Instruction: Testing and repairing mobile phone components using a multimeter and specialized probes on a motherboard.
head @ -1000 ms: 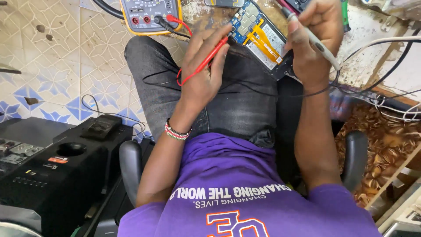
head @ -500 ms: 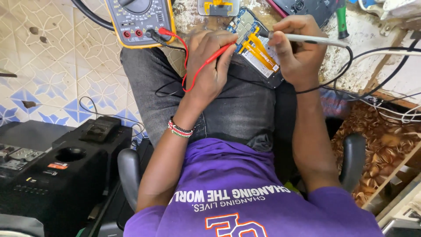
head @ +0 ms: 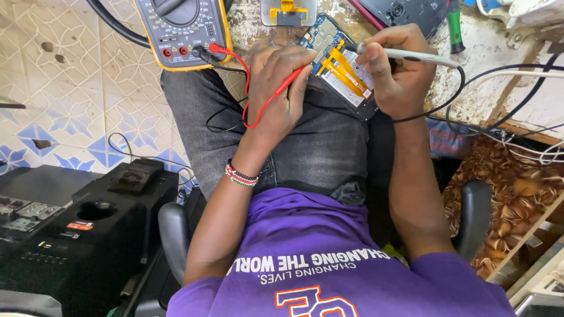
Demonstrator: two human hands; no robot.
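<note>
An opened phone (head: 339,69) with a blue circuit board and yellow flex cables rests on my lap, at the edge of a worn worktop. My left hand (head: 282,97) is next to the phone's left side, holding a red multimeter probe (head: 275,98) whose tip is hidden under my fingers. With my right hand (head: 399,79) I grip a grey pen-shaped tool (head: 411,56) with a black cable. Its tip sits by the board's upper end. A yellow multimeter (head: 182,26) lies at the upper left, with red and black leads plugged in.
A green-handled screwdriver (head: 453,26), a small phone part (head: 288,12) and a dark panel (head: 405,12) lie on the worktop. White and black cables (head: 517,76) trail to the right. A black box-shaped device (head: 88,235) stands on the tiled floor at the left. Chair armrests (head: 176,235) flank me.
My right hand has swung the grey tool from a steep angle to nearly level, bringing its tip to the board's upper end. My left hand and the red probe stayed by the phone.
</note>
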